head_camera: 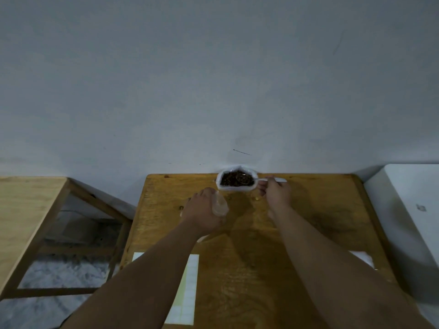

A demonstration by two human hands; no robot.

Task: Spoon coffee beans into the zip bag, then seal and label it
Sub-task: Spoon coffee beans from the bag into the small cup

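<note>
Right hand [276,192] pinches spoon [259,180] w/ bowl in far bean bag [236,179] to scoop; left hand [202,211], fingers curled, holds zip bag [219,205] near it, ready for beans.

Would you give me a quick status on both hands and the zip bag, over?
Left hand grips zip bag, no beans seen inside. Right hand holds spoon, bowl in the coffee beans. Label sheet lies nearer, out of the way.

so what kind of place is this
Likely a plain workroom or spare room: a wooden table against a blank grey wall, with a bag of coffee beans and a sheet of labels on it.
</note>
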